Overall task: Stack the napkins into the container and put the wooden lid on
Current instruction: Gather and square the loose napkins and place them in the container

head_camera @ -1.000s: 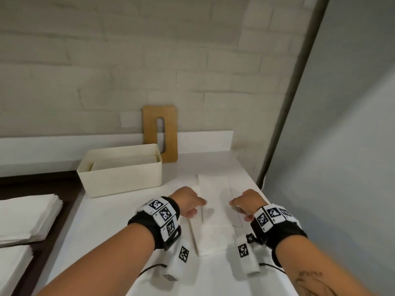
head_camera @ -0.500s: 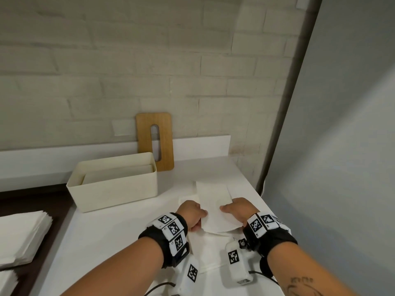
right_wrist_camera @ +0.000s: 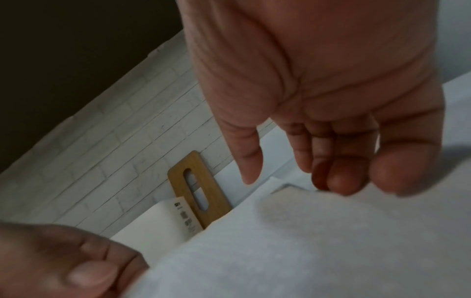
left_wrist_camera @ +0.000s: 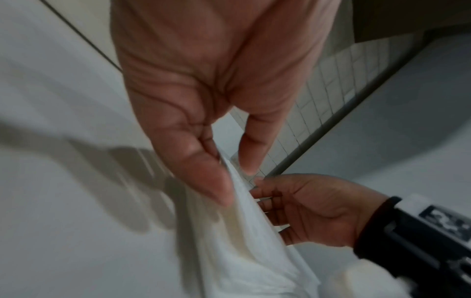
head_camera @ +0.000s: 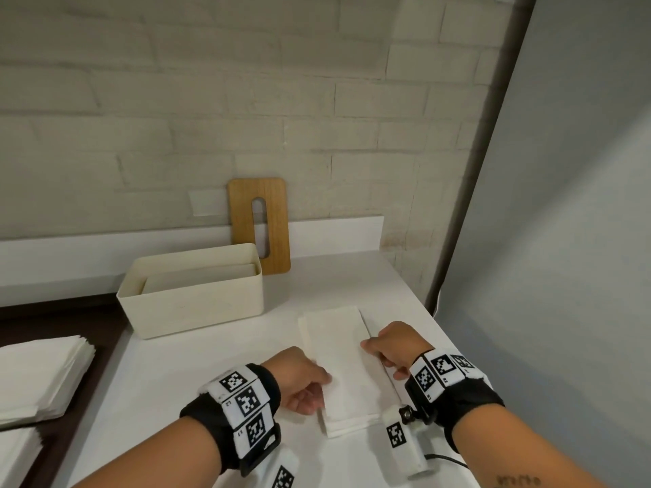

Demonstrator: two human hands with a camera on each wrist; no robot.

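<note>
Both hands hold one folded white napkin over the counter, near its right edge and toward the front. The left hand pinches the napkin's left long edge between thumb and fingers; the left wrist view shows the thumb pressed on the sheet with the fingers curled behind it. The right hand takes the opposite long edge, its fingers bent down onto the paper and the thumb lying over the top, so it too grips the napkin. The napkin runs lengthwise away from the person, and its near end lies over another white sheet on the counter, whose edges show just below it and along its right side.

The container, a cream rectangular box, stands on the counter toward the back left, well apart from the hands. It is open, and a flat stack of napkins already lies inside, below the rim. The lid, a wooden board with a long slot, leans upright against the brick wall at the counter's back edge, just behind the container's right end.

Off the counter's left edge, on a darker surface, lie two more piles of white napkins. A grey panel rises beside the counter's right edge. Each wrist wears a black band with black-and-white markers.
</note>
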